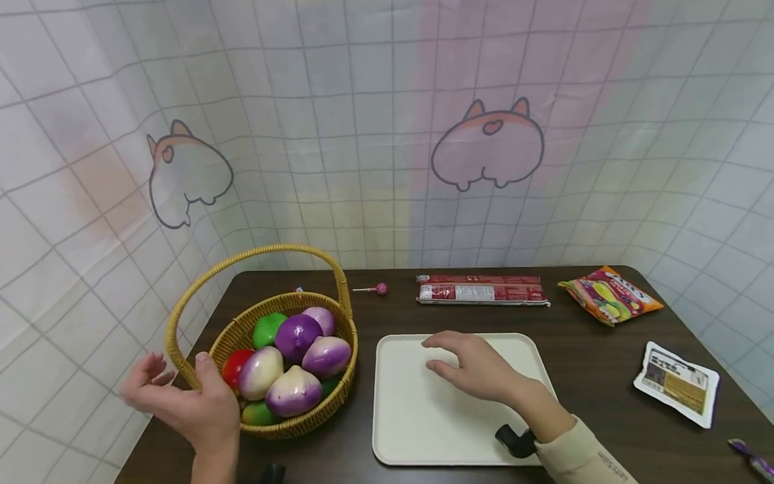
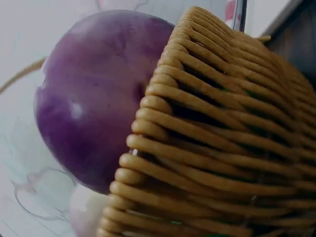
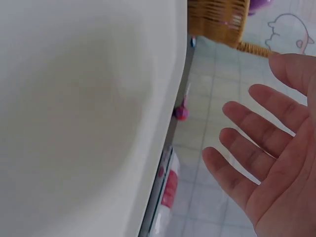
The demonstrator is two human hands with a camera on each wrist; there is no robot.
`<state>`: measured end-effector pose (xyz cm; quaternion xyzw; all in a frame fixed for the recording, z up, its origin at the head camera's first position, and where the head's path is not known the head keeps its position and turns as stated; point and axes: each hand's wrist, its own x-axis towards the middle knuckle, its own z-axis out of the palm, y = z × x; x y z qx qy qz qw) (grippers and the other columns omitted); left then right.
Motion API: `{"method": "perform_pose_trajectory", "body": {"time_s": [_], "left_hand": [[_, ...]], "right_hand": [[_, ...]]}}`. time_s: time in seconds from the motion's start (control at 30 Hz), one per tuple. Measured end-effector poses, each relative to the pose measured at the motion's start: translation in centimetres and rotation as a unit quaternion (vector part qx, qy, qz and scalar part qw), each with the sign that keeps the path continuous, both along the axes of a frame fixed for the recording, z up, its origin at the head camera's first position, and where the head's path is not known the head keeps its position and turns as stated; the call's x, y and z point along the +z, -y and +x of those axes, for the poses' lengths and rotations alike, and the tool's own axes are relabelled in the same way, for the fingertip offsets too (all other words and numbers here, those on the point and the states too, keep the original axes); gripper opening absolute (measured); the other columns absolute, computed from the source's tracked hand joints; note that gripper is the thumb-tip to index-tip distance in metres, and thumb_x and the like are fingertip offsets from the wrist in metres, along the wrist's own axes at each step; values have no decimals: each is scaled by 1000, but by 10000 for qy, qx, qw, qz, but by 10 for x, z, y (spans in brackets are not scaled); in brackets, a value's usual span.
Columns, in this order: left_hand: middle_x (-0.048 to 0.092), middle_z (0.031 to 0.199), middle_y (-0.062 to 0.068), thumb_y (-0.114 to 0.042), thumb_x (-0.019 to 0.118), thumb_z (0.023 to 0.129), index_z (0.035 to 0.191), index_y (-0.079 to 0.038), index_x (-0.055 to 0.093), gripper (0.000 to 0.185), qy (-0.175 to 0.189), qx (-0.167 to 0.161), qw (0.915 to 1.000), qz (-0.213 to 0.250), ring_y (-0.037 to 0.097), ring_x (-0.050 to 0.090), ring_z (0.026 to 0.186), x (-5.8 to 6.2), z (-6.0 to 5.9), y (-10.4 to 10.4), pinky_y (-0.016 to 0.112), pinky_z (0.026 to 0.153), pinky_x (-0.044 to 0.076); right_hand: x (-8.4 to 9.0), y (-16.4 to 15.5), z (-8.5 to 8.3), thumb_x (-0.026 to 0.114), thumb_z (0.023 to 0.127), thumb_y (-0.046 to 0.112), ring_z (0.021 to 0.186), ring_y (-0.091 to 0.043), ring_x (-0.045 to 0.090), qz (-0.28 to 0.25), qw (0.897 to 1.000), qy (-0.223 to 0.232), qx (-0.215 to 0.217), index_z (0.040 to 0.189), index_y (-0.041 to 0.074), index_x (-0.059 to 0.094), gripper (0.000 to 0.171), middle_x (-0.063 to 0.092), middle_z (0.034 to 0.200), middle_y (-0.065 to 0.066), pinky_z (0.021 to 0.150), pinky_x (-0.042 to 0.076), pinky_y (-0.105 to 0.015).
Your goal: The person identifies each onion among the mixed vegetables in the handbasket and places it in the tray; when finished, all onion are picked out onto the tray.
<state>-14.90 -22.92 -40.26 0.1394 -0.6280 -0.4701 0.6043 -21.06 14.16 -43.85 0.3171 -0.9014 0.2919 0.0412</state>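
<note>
On the left of the table stands a wicker basket with a tall arched handle. It holds several onion-like purple and white vegetables, a green one and a red one. My left hand is at the basket's near left side, palm up, fingers loosely bent, with the handle's foot behind its thumb. The left wrist view shows a purple vegetable over the woven rim, but no hand. Over the cream tray hovers my right hand, holding nothing; its fingers are spread in the right wrist view.
Behind the tray lie long red packets and a lollipop. To the right are a colourful candy bag, a white and gold pouch and a purple wrapped item. A tiled-pattern curtain surrounds the dark table.
</note>
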Motion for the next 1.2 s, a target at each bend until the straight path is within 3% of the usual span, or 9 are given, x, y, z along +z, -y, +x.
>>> {"method": "perform_pose_trajectory", "body": {"time_s": [0.1,0.2,0.33,0.47,0.57,0.7,0.77,1.0,1.2], "left_hand": [[38,114,-10,-6,63,84,129,-2,43,49,1040,-375,9921,597,15,38,110,-13,-5,12,24,90,29],[42,109,-12,-13,62,89,129,-8,49,42,1951,-851,9676,1361,17,41,111,-23,-8,24,23,92,31],[53,110,-8,-19,59,95,121,-9,58,28,2395,-1402,9359,2171,12,48,108,-33,-10,36,16,86,36],[58,122,3,-22,58,97,116,-1,60,29,2470,-1674,9247,2365,13,49,117,-42,-15,41,13,92,37],[62,119,0,-26,56,98,121,-1,63,34,2692,-1607,9258,2113,13,49,118,-47,-19,44,18,97,35],[65,93,-7,-32,53,99,125,-8,66,38,3023,-1380,9303,1553,11,50,100,-51,-25,47,23,85,32],[65,90,-8,-34,52,99,125,-9,66,39,3071,-1336,9323,1369,8,50,96,-52,-28,48,23,82,32],[65,128,5,-31,56,99,122,-7,67,35,2893,-1605,9368,1138,2,52,105,-59,-29,52,17,85,34],[66,126,-3,-21,61,97,92,8,57,29,2415,-1923,9450,1082,2,55,107,-69,-30,50,9,81,38]], "right_hand": [[0,9,0,64,95,32,119,-13,58,-68,9999,-34,112,123,13,66,34,65,125,6,98,46,-40],[0,20,0,64,95,31,120,-12,57,-240,9995,16,203,123,16,66,32,64,125,8,99,46,-39],[0,33,1,65,95,30,121,-10,56,-592,9978,96,297,124,16,65,33,63,127,8,99,46,-38],[3,45,2,67,93,25,120,-10,56,-993,9943,123,380,125,15,64,33,62,127,7,97,48,-36],[6,56,3,67,93,24,120,-9,55,-1235,9911,242,444,126,17,63,34,61,129,6,95,49,-34],[12,72,4,67,93,24,120,-8,55,-1482,9872,415,431,127,19,62,35,60,131,7,96,49,-34],[15,81,4,67,93,24,118,-9,56,-1624,9847,473,415,128,19,62,35,60,131,7,96,49,-35],[22,107,2,69,92,27,123,-15,55,-1926,9778,723,390,131,19,60,41,60,132,6,100,45,-41],[14,122,0,72,88,32,128,-19,50,-2051,9686,1358,371,137,15,53,55,58,137,-3,105,40,-45]]}}
